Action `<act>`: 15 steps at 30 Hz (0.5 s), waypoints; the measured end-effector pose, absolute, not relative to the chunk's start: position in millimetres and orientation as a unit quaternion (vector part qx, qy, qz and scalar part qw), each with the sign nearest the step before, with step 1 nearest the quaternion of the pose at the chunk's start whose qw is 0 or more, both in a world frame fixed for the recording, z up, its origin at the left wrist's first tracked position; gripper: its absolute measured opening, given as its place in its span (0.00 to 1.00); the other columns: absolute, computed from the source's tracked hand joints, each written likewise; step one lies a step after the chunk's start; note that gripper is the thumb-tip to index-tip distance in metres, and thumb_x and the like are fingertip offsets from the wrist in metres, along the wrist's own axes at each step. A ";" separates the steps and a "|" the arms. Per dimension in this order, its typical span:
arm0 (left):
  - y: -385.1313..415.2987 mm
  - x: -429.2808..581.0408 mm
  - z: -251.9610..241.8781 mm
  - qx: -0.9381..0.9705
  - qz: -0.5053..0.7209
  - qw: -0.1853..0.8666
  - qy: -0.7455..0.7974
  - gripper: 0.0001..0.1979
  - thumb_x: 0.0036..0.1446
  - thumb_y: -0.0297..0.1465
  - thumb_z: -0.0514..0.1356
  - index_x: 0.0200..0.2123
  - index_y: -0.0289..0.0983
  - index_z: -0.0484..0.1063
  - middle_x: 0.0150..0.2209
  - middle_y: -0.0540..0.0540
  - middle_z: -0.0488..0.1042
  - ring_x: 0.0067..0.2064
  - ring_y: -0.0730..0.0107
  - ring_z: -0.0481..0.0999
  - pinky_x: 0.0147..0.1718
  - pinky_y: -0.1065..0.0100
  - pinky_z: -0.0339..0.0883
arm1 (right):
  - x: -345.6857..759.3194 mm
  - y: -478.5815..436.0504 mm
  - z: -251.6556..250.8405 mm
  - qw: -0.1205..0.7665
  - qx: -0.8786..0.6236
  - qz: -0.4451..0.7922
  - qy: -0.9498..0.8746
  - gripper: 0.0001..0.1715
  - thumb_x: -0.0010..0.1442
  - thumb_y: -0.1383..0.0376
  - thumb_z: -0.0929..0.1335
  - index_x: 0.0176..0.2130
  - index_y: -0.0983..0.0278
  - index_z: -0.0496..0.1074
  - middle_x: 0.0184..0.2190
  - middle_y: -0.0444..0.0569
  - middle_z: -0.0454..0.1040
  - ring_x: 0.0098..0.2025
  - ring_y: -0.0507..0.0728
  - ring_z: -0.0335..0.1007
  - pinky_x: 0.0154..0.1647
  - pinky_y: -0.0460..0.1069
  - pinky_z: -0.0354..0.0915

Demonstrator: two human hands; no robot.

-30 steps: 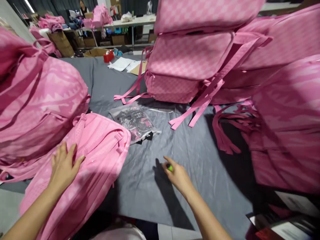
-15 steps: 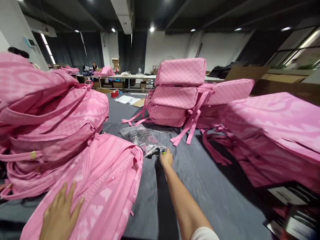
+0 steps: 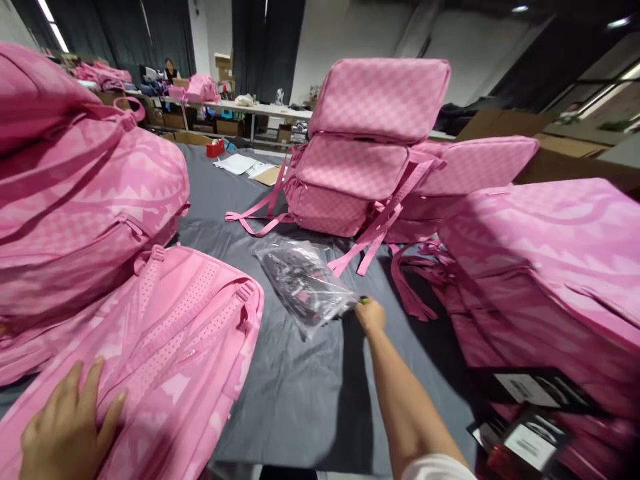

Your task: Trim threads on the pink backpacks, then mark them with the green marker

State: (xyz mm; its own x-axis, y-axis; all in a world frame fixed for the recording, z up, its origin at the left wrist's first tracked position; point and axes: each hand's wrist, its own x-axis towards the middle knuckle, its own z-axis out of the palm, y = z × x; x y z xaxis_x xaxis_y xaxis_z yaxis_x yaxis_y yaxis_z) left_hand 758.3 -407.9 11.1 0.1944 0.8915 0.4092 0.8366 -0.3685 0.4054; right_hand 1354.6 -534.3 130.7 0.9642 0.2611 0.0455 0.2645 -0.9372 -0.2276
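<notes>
My left hand (image 3: 70,423) lies spread on a pink backpack (image 3: 185,360), whose dotted straps face up. At the middle of the grey-covered table, my right hand (image 3: 371,315) is closed at the near right corner of a clear plastic bag (image 3: 305,283). Small dark and pink items show through the plastic. A bit of green shows at my right fingers; what exactly they grip is too small to tell.
Pink backpacks are piled at the left (image 3: 125,193), the back centre (image 3: 380,100) and the right (image 3: 550,267). Black tags (image 3: 535,437) hang low at the right. Papers (image 3: 237,164) lie farther back. A person (image 3: 171,70) is in the distance.
The view has tilted down and shifted. The plastic bag now lies more spread out towards the near edge, with my right hand still at its corner. My left hand remains on the backpack.
</notes>
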 end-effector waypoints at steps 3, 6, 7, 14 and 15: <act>-427.6 786.5 22.2 0.748 0.302 -0.012 0.591 0.39 0.62 0.48 0.51 0.73 0.50 0.41 0.73 0.42 0.47 0.65 0.32 0.62 0.53 0.32 0.64 | 1359.2 -609.9 141.0 0.110 -0.991 -0.010 -0.076 0.18 0.64 0.68 0.64 0.50 0.72 0.76 0.41 0.62 0.79 0.45 0.64 0.78 0.38 0.51 0.70; -451.6 814.8 33.8 0.755 0.271 -0.013 0.597 0.34 0.67 0.44 0.47 0.70 0.30 0.54 0.69 0.24 0.53 0.67 0.33 0.58 0.57 0.34 0.60 | 1330.6 -671.4 132.7 0.114 -0.992 -0.042 -0.034 0.29 0.64 0.67 0.62 0.61 0.73 0.67 0.50 0.69 0.76 0.49 0.70 0.76 0.42 0.55 0.70; -459.8 822.7 38.3 0.759 0.253 0.004 0.600 0.34 0.68 0.43 0.45 0.68 0.26 0.56 0.69 0.22 0.53 0.69 0.33 0.55 0.59 0.34 0.57 | 1314.7 -685.2 126.0 0.116 -0.990 -0.078 -0.037 0.33 0.64 0.65 0.62 0.66 0.71 0.62 0.56 0.70 0.71 0.52 0.72 0.74 0.44 0.58 0.70; -518.1 836.7 61.6 0.800 0.157 0.167 0.555 0.35 0.69 0.41 0.46 0.73 0.33 0.41 0.73 0.26 0.33 0.74 0.40 0.34 0.66 0.35 0.42 | 1242.4 -670.0 85.1 0.036 -0.920 -0.146 -0.363 0.34 0.60 0.76 0.60 0.63 0.61 0.66 0.67 0.63 0.59 0.68 0.69 0.54 0.54 0.62 0.67; -528.4 834.5 60.2 0.811 0.146 0.174 0.539 0.36 0.68 0.40 0.47 0.73 0.34 0.39 0.73 0.26 0.31 0.74 0.41 0.33 0.66 0.36 0.42 | 1243.9 -661.3 89.5 0.040 -0.926 -0.129 -0.354 0.33 0.60 0.76 0.60 0.62 0.62 0.68 0.65 0.65 0.62 0.66 0.71 0.57 0.51 0.63 0.68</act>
